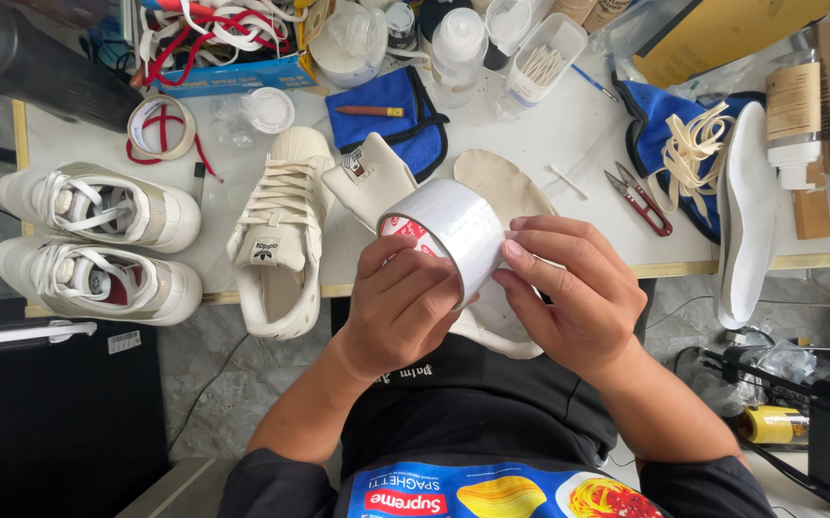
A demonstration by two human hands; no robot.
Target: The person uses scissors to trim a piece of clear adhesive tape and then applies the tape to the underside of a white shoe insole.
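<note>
My left hand (397, 312) has its grip closed around a roll of white tape (445, 235), held over the table (568, 144) edge, while my right hand (578, 293) pinches at its rim (feeling for the end, I think). If my nail slips, the tape could tear crooked. Left to right: two shoes (98, 240), one shoe (280, 240), one scissors (640, 199).

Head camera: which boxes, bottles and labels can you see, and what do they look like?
Blue cardboard box: top left, full of red and white laces.
Clear plastic tub: top middle, holds cotton swabs.
Tan-labelled white bottle: far right.
White tape roll: centre, red-and-white inner label, held by left hand and right hand.
</note>
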